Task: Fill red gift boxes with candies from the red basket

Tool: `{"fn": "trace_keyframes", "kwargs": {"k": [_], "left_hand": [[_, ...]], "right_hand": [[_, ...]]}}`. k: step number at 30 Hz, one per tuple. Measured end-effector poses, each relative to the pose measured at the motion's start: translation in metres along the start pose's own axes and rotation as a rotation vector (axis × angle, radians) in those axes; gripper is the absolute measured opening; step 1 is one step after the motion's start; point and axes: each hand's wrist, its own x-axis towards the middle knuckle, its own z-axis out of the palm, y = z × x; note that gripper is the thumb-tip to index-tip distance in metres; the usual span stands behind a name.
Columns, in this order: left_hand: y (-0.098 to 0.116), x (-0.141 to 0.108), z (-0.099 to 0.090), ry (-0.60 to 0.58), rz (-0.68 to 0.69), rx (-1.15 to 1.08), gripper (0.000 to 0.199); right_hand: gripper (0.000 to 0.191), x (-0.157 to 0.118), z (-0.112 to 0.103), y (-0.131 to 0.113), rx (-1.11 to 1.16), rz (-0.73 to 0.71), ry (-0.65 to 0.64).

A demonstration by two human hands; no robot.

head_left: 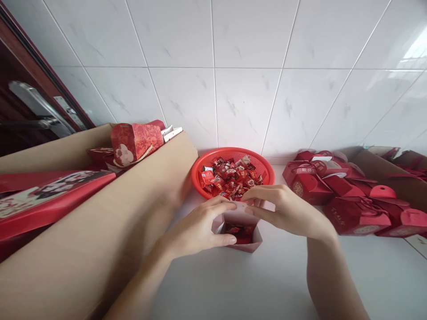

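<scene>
A small open paper box (pixel 251 247) stands on the white table, with red wrapped pieces inside it. My left hand (pixel 203 226) grips the box at its left side, thumb over the front opening and fingers at the raised back flap. On the right, my right hand (pixel 283 206) has its fingers bent at the flap's upper right edge, seeming to pinch it. Just behind the box sits a red plastic basket (pixel 268 171) filled with red wrapped candies (pixel 230 175).
A large cardboard box (pixel 150 200) with red bags (pixel 136 144) fills the left side. Several red gift boxes (pixel 356 215) are grouped at the right, beside another cardboard box (pixel 376 162). A tiled wall (pixel 247 102) rises behind; a door handle (pixel 40 106) is at far left.
</scene>
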Motion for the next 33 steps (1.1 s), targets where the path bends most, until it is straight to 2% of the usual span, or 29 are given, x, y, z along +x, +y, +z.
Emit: {"fn": "trace_keyframes", "kwargs": {"k": [3, 6, 11, 15, 17, 23, 26, 28, 33], "left_hand": [[0.004, 0.002, 0.001, -0.015, 0.098, 0.011, 0.042], [0.003, 0.005, 0.003, 0.030, 0.142, 0.046, 0.031], [-0.008, 0.008, 0.005, 0.034, 0.142, 0.069, 0.053], [-0.019, 0.013, 0.007, 0.070, 0.182, 0.053, 0.036], [-0.024, 0.017, 0.009, 0.092, 0.199, 0.008, 0.038], [-0.028, 0.023, 0.013, 0.114, 0.207, -0.089, 0.060], [-0.028, 0.026, 0.015, 0.107, 0.228, -0.131, 0.045], [-0.031, 0.029, 0.018, 0.122, 0.277, -0.171, 0.031], [-0.040, 0.041, 0.030, 0.181, 0.459, -0.288, 0.017]], "right_hand": [[0.018, -0.007, -0.010, 0.002, -0.026, 0.069, 0.075], [0.028, -0.010, -0.018, 0.003, -0.020, 0.083, 0.072], [0.057, -0.011, -0.018, 0.013, -0.029, 0.114, -0.017], [0.072, -0.016, -0.008, 0.031, -0.006, 0.159, -0.026], [0.075, -0.021, -0.001, 0.040, 0.059, 0.170, -0.010], [0.062, -0.037, 0.024, 0.051, 0.198, 0.190, 0.238], [0.035, -0.043, 0.040, 0.051, 0.262, 0.203, 0.243], [0.024, -0.048, 0.052, 0.052, 0.294, 0.194, 0.282], [0.029, -0.060, 0.078, 0.054, 0.190, 0.063, 0.517]]}}
